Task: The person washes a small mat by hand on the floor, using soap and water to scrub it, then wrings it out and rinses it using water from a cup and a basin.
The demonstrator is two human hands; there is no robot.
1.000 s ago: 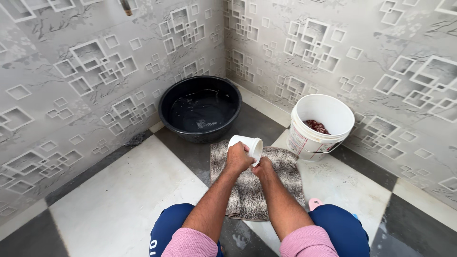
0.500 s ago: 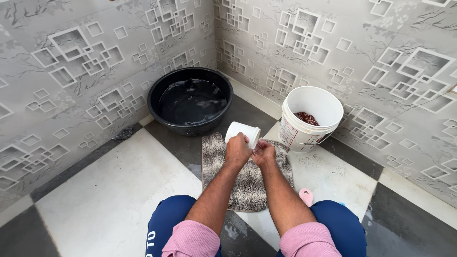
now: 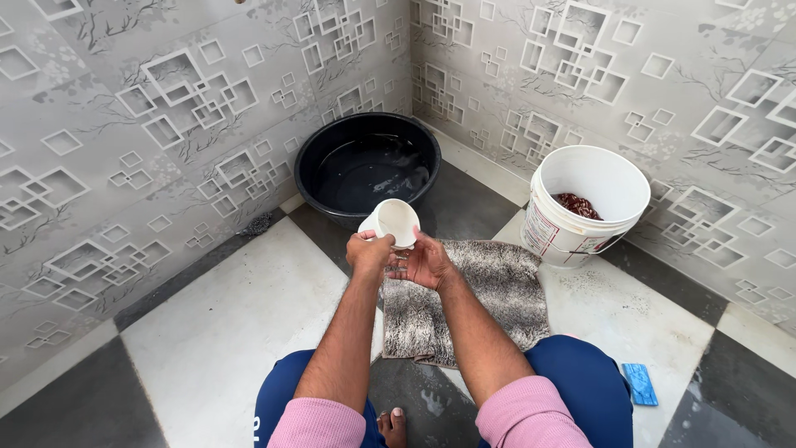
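Wall tiles: we see grey tiles with white square outlines on both walls, meeting in the far corner.
Black tub [image 3: 367, 170]: it sits on the floor in that corner, with dark water inside.
Left hand [image 3: 370, 253]: our fingers are closed round the side of the white cup [image 3: 392, 222], holding it tilted, its open mouth turned towards us.
White cup: held above the floor, just in front of the tub's near rim and over the far left corner of the mat [image 3: 481, 303].
Right hand [image 3: 427, 264]: open, palm up, fingers spread just beneath the cup (we cannot tell if it touches).
Mat: grey, shaggy, flat on the checkered floor.
White bucket [image 3: 586, 207]: right of the mat by the right wall, a printed label on its side, reddish-brown contents inside.
Blue block [image 3: 639, 384]: near the floor's right edge.
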